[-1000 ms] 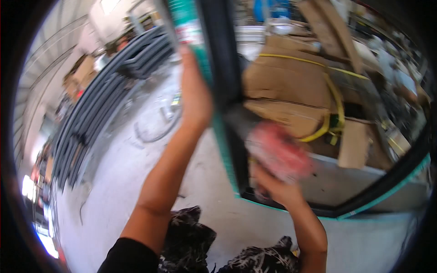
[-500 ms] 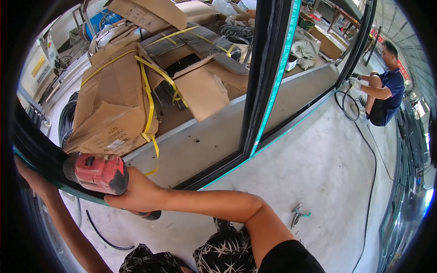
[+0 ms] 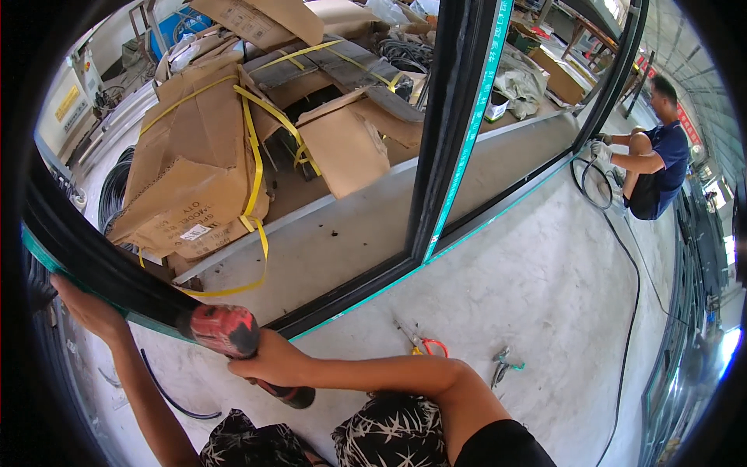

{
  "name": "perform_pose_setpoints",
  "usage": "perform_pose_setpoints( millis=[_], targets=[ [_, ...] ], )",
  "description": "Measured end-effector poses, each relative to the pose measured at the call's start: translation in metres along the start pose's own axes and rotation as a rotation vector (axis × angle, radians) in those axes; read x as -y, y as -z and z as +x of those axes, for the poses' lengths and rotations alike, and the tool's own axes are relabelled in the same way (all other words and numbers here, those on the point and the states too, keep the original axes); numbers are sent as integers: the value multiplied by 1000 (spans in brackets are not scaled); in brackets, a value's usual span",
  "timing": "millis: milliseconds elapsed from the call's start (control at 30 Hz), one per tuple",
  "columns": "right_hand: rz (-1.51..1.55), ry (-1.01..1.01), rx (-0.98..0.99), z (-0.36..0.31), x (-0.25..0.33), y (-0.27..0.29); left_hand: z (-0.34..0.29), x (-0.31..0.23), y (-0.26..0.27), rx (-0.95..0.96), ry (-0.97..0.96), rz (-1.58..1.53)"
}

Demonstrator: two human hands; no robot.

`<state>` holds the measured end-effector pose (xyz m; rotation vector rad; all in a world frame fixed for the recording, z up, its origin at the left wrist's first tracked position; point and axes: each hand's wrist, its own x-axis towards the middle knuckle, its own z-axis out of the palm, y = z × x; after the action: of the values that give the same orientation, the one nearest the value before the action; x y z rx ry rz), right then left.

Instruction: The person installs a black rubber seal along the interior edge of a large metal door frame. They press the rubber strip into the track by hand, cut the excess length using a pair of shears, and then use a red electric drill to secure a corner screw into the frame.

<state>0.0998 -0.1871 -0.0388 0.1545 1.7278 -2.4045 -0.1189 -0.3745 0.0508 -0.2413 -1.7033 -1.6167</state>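
A red and black cordless drill (image 3: pixel 226 328) is gripped in my right hand (image 3: pixel 278 359), my fingers wrapped round its handle. Its nose points left against the black frame (image 3: pixel 101 268), close to the lower left corner; the bit's tip is hidden. My left hand (image 3: pixel 87 311) rests on the outer edge of the same frame, over the green protective film (image 3: pixel 140 321). Its fingers lie along or behind the edge and are partly hidden, so their closure does not show clearly.
Scissors (image 3: pixel 424 345) with red and yellow handles and a pliers-like tool (image 3: pixel 503 366) lie on the concrete floor. Flattened cardboard boxes (image 3: pixel 194 156) with yellow straps lie beyond the frame. A co-worker (image 3: pixel 657 152) squats at the far right beside a black cable (image 3: pixel 622 241).
The drill and my right hand have moved right and toward me along the frame. My left hand has come further into view on the edge. The scissors now show past my forearm.
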Motion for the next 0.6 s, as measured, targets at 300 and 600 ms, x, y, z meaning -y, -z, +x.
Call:
perform_pose_setpoints(
  millis=[300, 600],
  targets=[
    [60, -270, -33, -11, -61, -3, -18, 16, 13, -182, -478, 520],
    [205, -185, -96, -21, -60, 18, -125, 46, 2, 168, -11, -115]
  ],
)
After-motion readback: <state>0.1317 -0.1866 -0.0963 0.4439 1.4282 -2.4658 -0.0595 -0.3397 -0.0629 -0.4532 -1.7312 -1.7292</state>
